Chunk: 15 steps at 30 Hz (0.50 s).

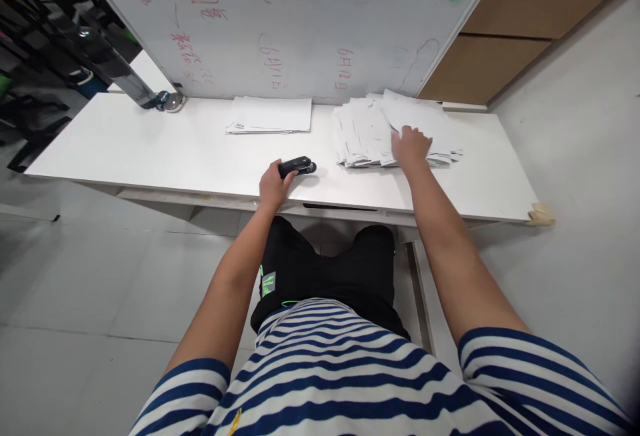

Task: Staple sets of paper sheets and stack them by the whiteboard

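Observation:
My left hand [274, 187] is closed around a black stapler [298, 167] near the front edge of the white table. The stapler's head points to the right. On the right, my right hand [413, 146] grips the near edge of a paper sheet [415, 111], which lies tilted on top of a messy pile of papers [361, 131]. The thumb is at the sheet's left side and the other fingers are curled. A neater stack of paper [270, 115] lies farther back, left of the pile, touched by neither hand.
Behind the white table [150, 149] stands a whiteboard [300, 29] with red writing. At the table's back left are a clear bottle-like object [123, 69] and a small round silver item [175, 102]. Brown boxes [500, 56] are at the right. Tape [541, 215] covers the table's right corner.

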{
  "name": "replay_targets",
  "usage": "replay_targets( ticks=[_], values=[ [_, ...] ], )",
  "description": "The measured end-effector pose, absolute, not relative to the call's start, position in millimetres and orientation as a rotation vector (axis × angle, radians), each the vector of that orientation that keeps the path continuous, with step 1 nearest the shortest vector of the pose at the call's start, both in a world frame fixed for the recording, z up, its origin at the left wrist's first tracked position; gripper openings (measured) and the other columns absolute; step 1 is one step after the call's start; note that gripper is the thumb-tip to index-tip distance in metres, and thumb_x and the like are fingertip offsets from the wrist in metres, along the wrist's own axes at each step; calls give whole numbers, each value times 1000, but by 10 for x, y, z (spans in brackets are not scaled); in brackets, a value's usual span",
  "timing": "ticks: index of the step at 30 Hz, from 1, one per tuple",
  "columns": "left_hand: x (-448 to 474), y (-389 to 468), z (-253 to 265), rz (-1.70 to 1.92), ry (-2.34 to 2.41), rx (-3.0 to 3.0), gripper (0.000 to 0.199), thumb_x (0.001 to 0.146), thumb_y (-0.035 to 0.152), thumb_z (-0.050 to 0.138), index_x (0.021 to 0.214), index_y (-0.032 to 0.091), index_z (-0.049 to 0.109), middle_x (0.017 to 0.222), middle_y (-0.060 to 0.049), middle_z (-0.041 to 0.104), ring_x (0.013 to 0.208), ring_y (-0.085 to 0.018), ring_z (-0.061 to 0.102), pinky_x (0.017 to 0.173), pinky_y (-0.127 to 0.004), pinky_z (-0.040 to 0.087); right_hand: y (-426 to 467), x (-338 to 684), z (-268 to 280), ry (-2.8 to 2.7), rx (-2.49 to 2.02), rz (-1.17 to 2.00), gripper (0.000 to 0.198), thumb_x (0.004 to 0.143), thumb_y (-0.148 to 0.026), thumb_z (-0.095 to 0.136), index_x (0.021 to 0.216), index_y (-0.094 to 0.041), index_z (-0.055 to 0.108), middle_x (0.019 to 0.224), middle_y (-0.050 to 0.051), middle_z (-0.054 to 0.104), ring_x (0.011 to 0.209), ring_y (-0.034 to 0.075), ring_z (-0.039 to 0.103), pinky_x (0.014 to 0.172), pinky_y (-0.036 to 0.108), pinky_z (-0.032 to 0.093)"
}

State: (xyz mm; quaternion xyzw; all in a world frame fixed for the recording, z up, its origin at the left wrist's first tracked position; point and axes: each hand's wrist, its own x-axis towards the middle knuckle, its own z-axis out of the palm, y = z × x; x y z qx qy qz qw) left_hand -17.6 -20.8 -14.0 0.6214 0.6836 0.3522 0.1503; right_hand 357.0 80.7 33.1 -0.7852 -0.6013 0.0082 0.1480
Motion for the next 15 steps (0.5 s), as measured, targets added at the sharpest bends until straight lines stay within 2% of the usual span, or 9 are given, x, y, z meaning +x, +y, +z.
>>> replay_targets(
  ticks=[5,9,15],
  values=[
    [-176,-209,-148,1008,1964,1777,52,92,52,65,134,22,56,131,-18,68,123,-37,64,104,-50,48,759,3577,347,-1759,-2271,72,67,104,-56,22,136,-8,57,141,31,56,133,44,51,106,65,40],
    [-171,-205,-148,1014,1961,1789,53,92,52,65,133,21,57,130,-19,68,123,-37,64,103,-50,48,741,3601,329,-1739,-2295,121,71,100,-65,32,138,-10,56,148,29,51,138,45,46,109,67,38],
    [-166,-202,-137,1016,1957,1786,51,91,53,65,131,22,57,126,-18,70,120,-37,65,103,-50,48,734,3625,280,-1684,-2273,127,63,102,-58,32,142,-16,56,158,23,45,145,40,41,113,69,30]
  ],
)
